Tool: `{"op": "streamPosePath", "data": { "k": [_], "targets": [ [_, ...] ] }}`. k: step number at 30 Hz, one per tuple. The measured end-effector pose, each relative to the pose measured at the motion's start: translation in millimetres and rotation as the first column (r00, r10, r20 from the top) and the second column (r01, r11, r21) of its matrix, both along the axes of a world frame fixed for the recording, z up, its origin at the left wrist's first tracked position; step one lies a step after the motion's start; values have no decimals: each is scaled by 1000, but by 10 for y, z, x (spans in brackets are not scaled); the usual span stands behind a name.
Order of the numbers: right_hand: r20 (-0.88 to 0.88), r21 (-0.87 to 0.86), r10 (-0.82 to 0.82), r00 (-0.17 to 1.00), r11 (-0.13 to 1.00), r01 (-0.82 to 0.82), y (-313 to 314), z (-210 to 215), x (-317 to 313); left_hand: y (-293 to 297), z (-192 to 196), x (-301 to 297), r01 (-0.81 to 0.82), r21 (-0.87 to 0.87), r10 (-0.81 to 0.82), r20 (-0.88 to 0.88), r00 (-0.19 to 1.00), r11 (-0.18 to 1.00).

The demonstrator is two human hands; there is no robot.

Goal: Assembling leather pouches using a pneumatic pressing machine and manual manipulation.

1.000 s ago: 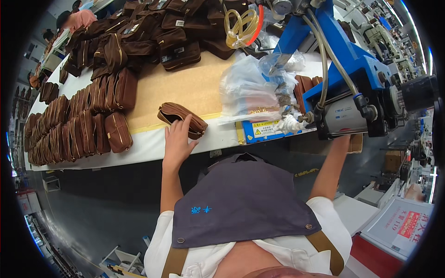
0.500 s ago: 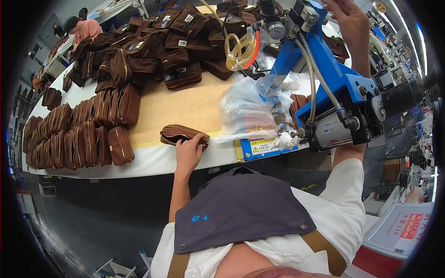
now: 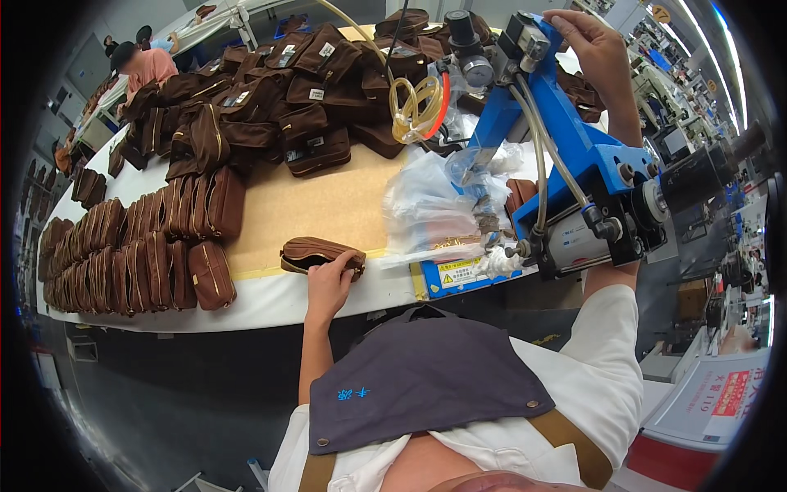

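Observation:
A small brown zip pouch [image 3: 305, 249] lies near the table's front edge. My left hand [image 3: 329, 283] is closed on its right end, thumb and fingers pinching the near side. The pouch's zip side faces me. At the upper right, my right hand [image 3: 592, 51] is at the top of a blue pneumatic press [image 3: 566, 123], its fingers stretched apart and bent at the tips, which are against or very near the blue frame. Nothing shows in that hand. The press hides part of my right forearm.
Rows of upright brown pouches [image 3: 131, 262] stand at the left. A heap of brown bags [image 3: 270, 98] fills the back. Clear plastic bags [image 3: 426, 197] lie beside the press, near a coiled yellow hose [image 3: 416, 111]. People [image 3: 147, 70] work at the far left.
My right hand has come down and left to the top of the press. The pouch has tipped in my left hand, its opening showing less than before.

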State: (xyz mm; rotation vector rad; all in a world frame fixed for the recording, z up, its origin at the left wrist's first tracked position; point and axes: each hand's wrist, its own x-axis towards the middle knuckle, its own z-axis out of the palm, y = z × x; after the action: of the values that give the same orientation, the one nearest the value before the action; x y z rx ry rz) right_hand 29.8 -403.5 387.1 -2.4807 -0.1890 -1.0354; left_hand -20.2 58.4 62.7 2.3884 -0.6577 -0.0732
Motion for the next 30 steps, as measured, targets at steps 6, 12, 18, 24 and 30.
{"op": "streamPosePath", "data": {
  "k": [6, 12, 18, 24, 30],
  "targets": [
    [30, 24, -32, 999, 999, 32, -99, 80, -81, -12, -13, 6, 18, -3, -18, 7, 1000, 1000],
    [-81, -71, 13, 997, 997, -19, -69, 143, -33, -37, -65, 20, 33, 19, -34, 72, 997, 999],
    [-184, -134, -80, 980, 989, 56, 252, 302, -8, -19, -138, -26, -12, 78, 3, 115, 993, 997],
    [-177, -51, -136, 975, 990, 129, 447, 430, -194, -72, -110, 1, 16, 79, -23, 85, 996, 997],
    [-160, -114, -176, 971, 981, 159, 455, 415, -231, -61, -119, 9, 28, 92, -38, 113, 993, 995]
  ]
}}
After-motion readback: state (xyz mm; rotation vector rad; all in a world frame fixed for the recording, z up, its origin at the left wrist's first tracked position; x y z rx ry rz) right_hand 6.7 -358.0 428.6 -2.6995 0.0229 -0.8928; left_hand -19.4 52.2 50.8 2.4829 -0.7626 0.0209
